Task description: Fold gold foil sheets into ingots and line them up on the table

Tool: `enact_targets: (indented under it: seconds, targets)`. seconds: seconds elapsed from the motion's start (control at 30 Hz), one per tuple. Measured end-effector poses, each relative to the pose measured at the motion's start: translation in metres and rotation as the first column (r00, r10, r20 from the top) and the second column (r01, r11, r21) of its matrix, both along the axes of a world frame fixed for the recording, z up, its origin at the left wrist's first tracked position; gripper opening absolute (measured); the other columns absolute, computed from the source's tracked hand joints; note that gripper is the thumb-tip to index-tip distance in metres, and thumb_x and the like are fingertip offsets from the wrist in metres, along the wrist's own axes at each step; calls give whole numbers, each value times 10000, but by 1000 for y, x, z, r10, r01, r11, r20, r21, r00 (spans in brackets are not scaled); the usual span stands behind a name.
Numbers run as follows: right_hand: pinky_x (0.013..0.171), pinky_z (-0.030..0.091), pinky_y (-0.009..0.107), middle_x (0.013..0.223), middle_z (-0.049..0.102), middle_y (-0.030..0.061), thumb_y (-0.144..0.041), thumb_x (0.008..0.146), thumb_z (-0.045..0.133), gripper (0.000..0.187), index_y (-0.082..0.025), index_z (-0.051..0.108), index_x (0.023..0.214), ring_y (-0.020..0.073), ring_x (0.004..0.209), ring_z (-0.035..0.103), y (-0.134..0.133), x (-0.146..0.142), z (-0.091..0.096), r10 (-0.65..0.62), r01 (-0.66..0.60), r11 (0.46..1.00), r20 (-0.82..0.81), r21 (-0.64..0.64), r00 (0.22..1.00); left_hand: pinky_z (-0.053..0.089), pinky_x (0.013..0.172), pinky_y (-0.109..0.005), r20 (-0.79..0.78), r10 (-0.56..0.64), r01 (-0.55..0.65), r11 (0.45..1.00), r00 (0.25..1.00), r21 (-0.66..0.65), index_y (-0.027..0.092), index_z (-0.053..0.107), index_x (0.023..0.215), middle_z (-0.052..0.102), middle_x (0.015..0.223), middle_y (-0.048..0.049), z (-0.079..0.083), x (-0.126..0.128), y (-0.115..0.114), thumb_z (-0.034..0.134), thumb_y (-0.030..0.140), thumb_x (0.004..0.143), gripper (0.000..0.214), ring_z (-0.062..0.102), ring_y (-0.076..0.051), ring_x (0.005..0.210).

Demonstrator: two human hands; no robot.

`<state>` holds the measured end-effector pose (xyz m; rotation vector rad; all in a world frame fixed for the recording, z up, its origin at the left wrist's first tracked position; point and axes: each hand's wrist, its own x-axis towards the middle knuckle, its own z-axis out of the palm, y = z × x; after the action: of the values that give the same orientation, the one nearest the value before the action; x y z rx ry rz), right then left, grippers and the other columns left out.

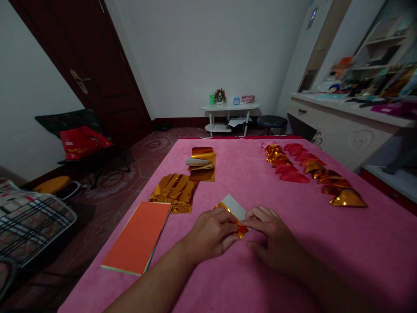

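Note:
Both my hands rest on a pink table, working one sheet of gold foil paper whose white back is turned up. My left hand has its fingers curled and presses the sheet's left edge. My right hand pinches the paper's near right corner, fingers together. The paper lies partly folded between the two hands.
A stack of orange sheets lies at the left, with crumpled gold foil and a gold stack behind it. Several folded gold and red pieces run along the right. A dark door, white side table and dresser stand beyond.

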<state>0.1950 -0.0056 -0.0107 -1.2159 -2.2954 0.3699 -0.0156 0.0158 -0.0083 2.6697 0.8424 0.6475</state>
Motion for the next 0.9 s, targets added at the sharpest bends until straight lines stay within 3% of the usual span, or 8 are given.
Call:
enact_targets:
  seconds: [0.2,0.37,0.57,0.67,0.9]
  targets:
    - [735,390,320,803,598,30,-220,771,605,106,-224,694,828,181,800,531,5,0,-9,-25,25,1000,-68,-9,997,464,796,-289,113,77,-72,996,991,-44,204,690,917,671,873,-50,-8,2,2,470,229,886,224,577,-162,867]
    - [707,381,299,750,605,18,-203,803,578,119,-224,690,767,160,745,536,7,-2,-15,-63,61,998,-119,-26,991,467,755,-267,229,138,-99,980,964,-174,200,699,835,657,871,-43,-14,3,5,562,173,816,141,579,-149,837]
    - [669,367,282,669,581,0,-192,759,601,123,-204,627,639,152,683,520,5,-11,-14,-233,221,970,-128,-102,964,450,672,-242,259,279,-168,910,925,-380,182,688,712,623,799,-32,-13,8,6,607,177,778,104,567,-135,755]
    - [650,351,276,672,572,2,-169,731,604,116,-195,599,618,151,672,509,4,-14,-15,-300,291,952,-98,-91,949,440,667,-236,248,335,-217,888,909,-406,185,688,707,612,810,-28,-13,11,5,604,154,761,104,560,-132,762]
    - [677,335,279,682,578,-3,-174,743,595,127,-195,585,619,147,677,511,5,-17,-14,-329,324,942,-57,-83,943,419,645,-240,226,424,-322,867,877,-379,174,630,633,573,770,-17,-16,20,3,572,114,726,125,535,-129,737]
